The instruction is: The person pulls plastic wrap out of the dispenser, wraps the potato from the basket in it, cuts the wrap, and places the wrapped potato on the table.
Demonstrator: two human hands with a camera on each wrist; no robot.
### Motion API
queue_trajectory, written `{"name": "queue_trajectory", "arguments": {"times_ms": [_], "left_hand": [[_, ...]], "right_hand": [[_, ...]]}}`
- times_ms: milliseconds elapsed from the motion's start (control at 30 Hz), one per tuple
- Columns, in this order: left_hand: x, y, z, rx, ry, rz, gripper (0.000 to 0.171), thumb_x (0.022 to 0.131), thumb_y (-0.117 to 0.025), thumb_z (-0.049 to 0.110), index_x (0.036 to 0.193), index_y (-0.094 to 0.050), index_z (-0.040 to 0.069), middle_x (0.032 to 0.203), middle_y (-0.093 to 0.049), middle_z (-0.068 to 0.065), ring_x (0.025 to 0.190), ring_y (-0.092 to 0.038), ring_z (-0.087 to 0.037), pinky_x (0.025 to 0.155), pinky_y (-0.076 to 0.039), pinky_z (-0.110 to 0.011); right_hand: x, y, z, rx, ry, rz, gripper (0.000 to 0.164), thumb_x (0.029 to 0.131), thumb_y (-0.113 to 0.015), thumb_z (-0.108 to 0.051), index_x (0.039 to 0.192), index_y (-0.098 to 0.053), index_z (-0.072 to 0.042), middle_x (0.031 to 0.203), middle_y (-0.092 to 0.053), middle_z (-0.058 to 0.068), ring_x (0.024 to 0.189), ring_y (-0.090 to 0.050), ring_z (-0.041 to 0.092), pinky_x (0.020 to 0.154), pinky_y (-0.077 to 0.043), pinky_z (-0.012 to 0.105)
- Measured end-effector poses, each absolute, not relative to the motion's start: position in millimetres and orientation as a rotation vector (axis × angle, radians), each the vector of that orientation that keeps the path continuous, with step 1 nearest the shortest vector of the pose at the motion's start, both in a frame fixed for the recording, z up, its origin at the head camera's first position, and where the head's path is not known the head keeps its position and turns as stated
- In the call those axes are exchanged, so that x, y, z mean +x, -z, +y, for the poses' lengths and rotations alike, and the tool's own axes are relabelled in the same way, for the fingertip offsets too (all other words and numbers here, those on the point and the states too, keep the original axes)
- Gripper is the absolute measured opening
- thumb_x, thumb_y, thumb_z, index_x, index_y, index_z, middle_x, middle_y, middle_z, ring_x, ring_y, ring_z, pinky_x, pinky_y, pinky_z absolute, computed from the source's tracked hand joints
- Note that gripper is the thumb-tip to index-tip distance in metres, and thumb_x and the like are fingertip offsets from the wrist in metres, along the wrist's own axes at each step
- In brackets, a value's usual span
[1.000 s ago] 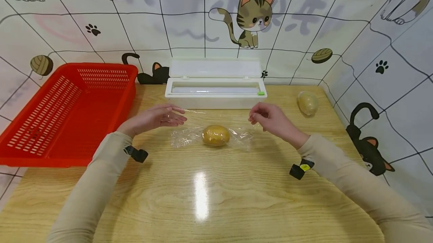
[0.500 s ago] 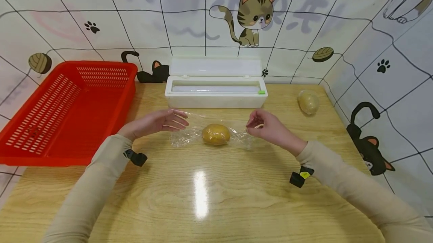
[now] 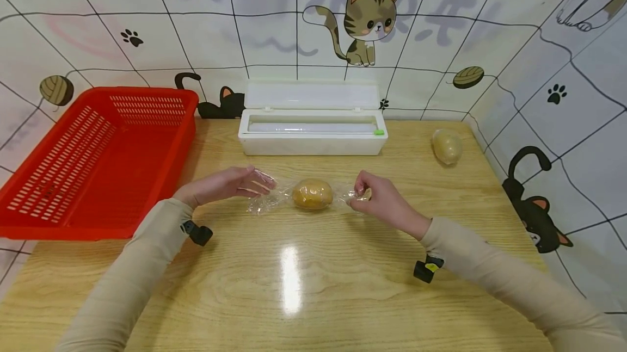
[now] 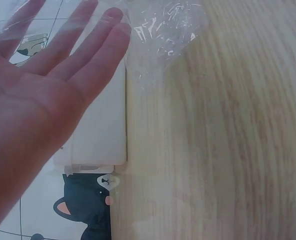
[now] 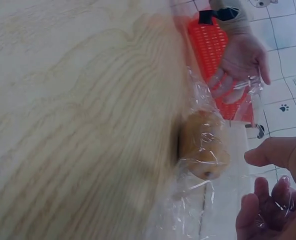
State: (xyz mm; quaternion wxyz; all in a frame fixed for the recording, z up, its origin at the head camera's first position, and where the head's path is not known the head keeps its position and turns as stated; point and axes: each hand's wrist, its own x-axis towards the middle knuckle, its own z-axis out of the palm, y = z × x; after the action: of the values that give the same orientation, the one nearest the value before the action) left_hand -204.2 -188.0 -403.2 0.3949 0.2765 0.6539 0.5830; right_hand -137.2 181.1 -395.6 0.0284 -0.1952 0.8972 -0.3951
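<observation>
A yellow oval fruit [image 3: 312,194], its exact kind unclear, lies on the table wrapped in clear cling film [image 3: 266,202] that spreads out crumpled on both sides. To its left is my left hand [image 3: 227,184], fingers straight and slightly spread, with film across the fingertips [image 4: 113,22]. My right hand [image 3: 384,199] is at the fruit's right, over the other end of the film. In the right wrist view its thumb [image 5: 263,156] stands apart from loosely curled fingers [image 5: 248,210], and shiny film clings to them. The fruit [image 5: 203,142] appears there with a dark spot on its end.
A white cling film box [image 3: 313,144], lid raised and roll inside, stands behind the fruit; a green slider [image 3: 379,132] sits at its right. A red basket [image 3: 183,150] is at left. Another wrapped, pale yellow round item [image 3: 447,147] lies at back right. Cat-patterned sheeting lines the walls.
Both hands have come down and nearer to me, bringing the far edge of the film over the fruit. The right hand has also moved left, toward the fruit.
</observation>
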Motion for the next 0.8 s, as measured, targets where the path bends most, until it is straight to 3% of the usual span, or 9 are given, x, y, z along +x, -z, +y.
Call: {"name": "queue_trajectory", "arguments": {"times_ms": [133, 333, 600, 800], "left_hand": [[-203, 404, -188, 0.693, -1.451, 1.677, 0.055, 0.107, -0.023, 0.032, 0.138, -0.043, -0.008, 0.142, -0.044, -0.022, 0.130, -0.041, -0.041, 0.108, -0.030, -0.049], [-203, 405, -188, 0.685, -1.444, 1.687, 0.056, 0.107, -0.023, 0.034, 0.138, -0.044, -0.008, 0.142, -0.045, -0.021, 0.130, -0.042, -0.038, 0.108, -0.030, -0.048], [-203, 408, -190, 0.679, -1.451, 1.680, 0.056, 0.107, -0.025, 0.033, 0.134, -0.048, -0.011, 0.138, -0.048, -0.024, 0.129, -0.043, -0.039, 0.108, -0.029, -0.050], [-203, 408, -184, 0.705, -1.318, 1.781, 0.050, 0.107, -0.028, 0.028, 0.130, -0.056, -0.006, 0.137, -0.052, -0.018, 0.128, -0.047, -0.029, 0.107, -0.032, -0.044]], "right_hand": [[-134, 399, 176, -0.596, 1.248, 2.770, 0.031, 0.082, -0.077, -0.012, 0.079, -0.046, -0.010, 0.074, -0.050, 0.006, 0.062, -0.046, 0.016, 0.052, -0.037, 0.026], [-132, 402, 173, -0.609, 1.271, 2.767, 0.033, 0.086, -0.075, -0.020, 0.075, -0.045, -0.011, 0.067, -0.045, -0.001, 0.048, -0.035, 0.007, 0.045, -0.030, 0.023], [-131, 415, 171, -0.774, 1.043, 2.797, 0.039, 0.083, -0.077, -0.022, 0.065, -0.044, -0.014, 0.062, -0.041, -0.006, 0.056, -0.038, 0.008, 0.051, -0.033, 0.024], [-134, 424, 169, -0.880, 0.760, 2.792, 0.037, 0.082, -0.078, -0.030, 0.065, -0.047, -0.017, 0.064, -0.043, -0.007, 0.059, -0.040, 0.007, 0.052, -0.035, 0.024]]}}
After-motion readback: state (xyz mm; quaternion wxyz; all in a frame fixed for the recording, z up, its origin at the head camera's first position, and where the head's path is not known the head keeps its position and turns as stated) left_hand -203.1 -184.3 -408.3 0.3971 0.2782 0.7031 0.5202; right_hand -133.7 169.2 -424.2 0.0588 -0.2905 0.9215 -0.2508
